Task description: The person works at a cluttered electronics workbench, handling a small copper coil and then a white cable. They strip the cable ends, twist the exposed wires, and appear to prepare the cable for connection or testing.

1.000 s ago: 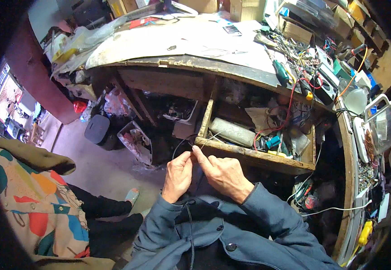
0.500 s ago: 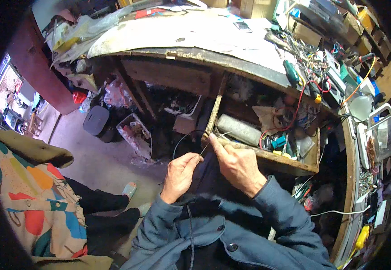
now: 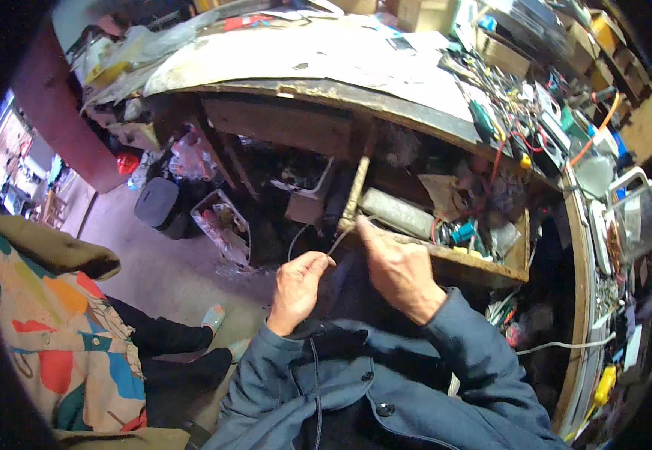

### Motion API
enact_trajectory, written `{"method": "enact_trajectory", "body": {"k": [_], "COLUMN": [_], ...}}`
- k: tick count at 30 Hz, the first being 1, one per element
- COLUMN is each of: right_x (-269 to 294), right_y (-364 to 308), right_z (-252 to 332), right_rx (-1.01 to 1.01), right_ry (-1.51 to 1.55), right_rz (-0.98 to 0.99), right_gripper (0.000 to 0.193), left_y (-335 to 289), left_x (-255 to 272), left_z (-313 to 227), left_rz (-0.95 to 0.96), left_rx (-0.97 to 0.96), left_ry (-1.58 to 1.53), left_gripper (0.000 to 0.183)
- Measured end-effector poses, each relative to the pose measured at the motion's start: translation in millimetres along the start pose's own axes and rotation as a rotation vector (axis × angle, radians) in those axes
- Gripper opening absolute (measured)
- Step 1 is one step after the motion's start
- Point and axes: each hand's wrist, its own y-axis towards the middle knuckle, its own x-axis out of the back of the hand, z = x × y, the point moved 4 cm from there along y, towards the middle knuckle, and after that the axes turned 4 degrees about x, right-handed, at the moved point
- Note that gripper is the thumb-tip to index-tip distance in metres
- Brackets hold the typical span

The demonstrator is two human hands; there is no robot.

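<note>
Between the thumb and forefinger of my left hand (image 3: 296, 291), a thin pale cable (image 3: 339, 240) is pinched. From there it runs up to the front corner of a pulled-out wooden drawer (image 3: 483, 268). At that corner my right hand (image 3: 402, 276) is closed around the cable's upper part, its forefinger stretched along it. Motion blurs these fingertips, and they partly hide the cable. Beyond my left hand the cable loops down below the bench. Inside the drawer, close to my right fingers, lies a grey cylinder (image 3: 399, 213), with a teal piece (image 3: 462, 233) to its right.
A workbench (image 3: 303, 64) with a white sheet spans the far side. Tangled wires and tools (image 3: 483, 94) crowd its right end. Below are a dark bin (image 3: 162, 201) and a littered box (image 3: 221, 227). To the left, a person in a patterned garment (image 3: 71, 322) is close by.
My right hand has shifted slightly and its fingertips now blur at the drawer corner. The cable between my hands bends more. My left hand keeps its pinch almost in place.
</note>
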Motion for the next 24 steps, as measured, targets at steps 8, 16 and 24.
{"method": "enact_trajectory", "body": {"k": [8, 16, 24], "right_x": [10.6, 0.8, 28.8], "right_y": [1.4, 0.0, 2.5], "right_z": [-16.1, 19.0, -10.1], "right_rx": [-0.099, 0.032, -0.219], "right_ry": [-0.086, 0.060, 0.452], "right_rz": [0.102, 0.074, -0.114], "right_gripper": [0.062, 0.061, 0.056], "left_y": [-6.6, -14.0, -3.9], "left_x": [10.5, 5.6, 77.3], "left_z": [4.8, -8.4, -19.9], "left_rz": [0.018, -0.054, -0.346], "left_rx": [0.092, -0.017, 0.000], "left_ry": [0.059, 0.038, -0.071], "left_gripper": [0.023, 0.020, 0.029]}}
